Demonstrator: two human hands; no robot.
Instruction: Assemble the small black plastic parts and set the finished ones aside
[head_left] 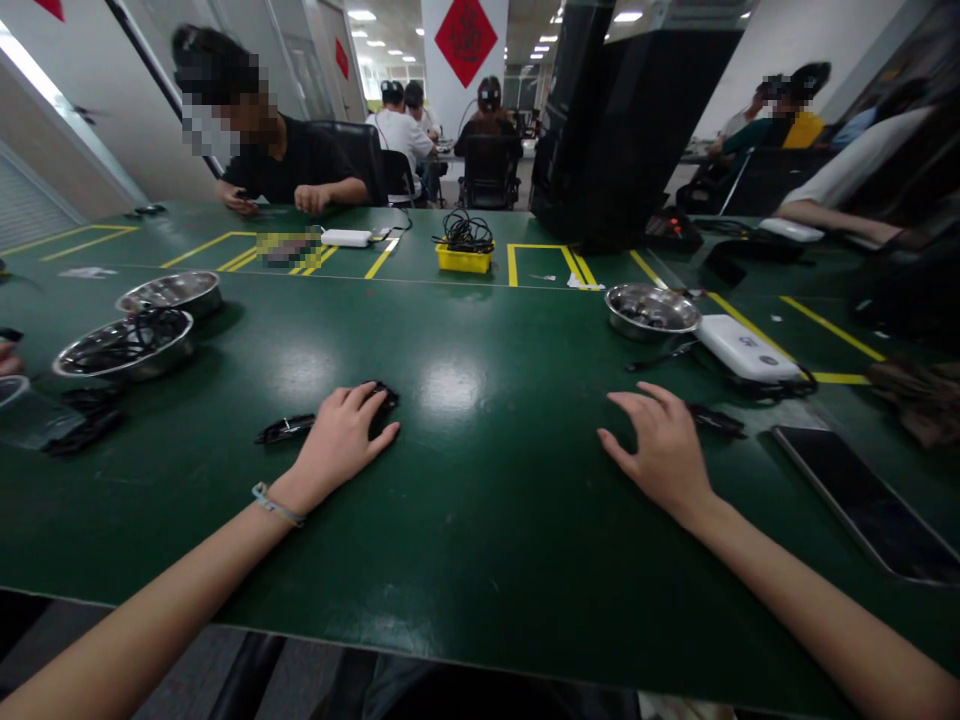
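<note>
My left hand (341, 435) is low over the green table, thumb apart from the other fingers. Its fingertips are at a small black part (386, 397), partly covered by them; whether they touch it I cannot tell. Just left of that wrist lies another black piece with shiny metal (286, 429). On the other side my right hand (664, 450) hovers or rests with fingers spread and nothing in them. A dark, slim piece (718, 421) lies right beside it, partly hidden by the hand. A short black cable (660, 357) lies beyond its fingertips.
Steel bowls (124, 345) of black parts stand left; another bowl (652, 311) is right, near a white power bank (748, 348) and a phone (870, 500). A yellow bin (465, 260) holds cables. A person (277, 160) sits across; a hand (9, 355) shows at the left edge.
</note>
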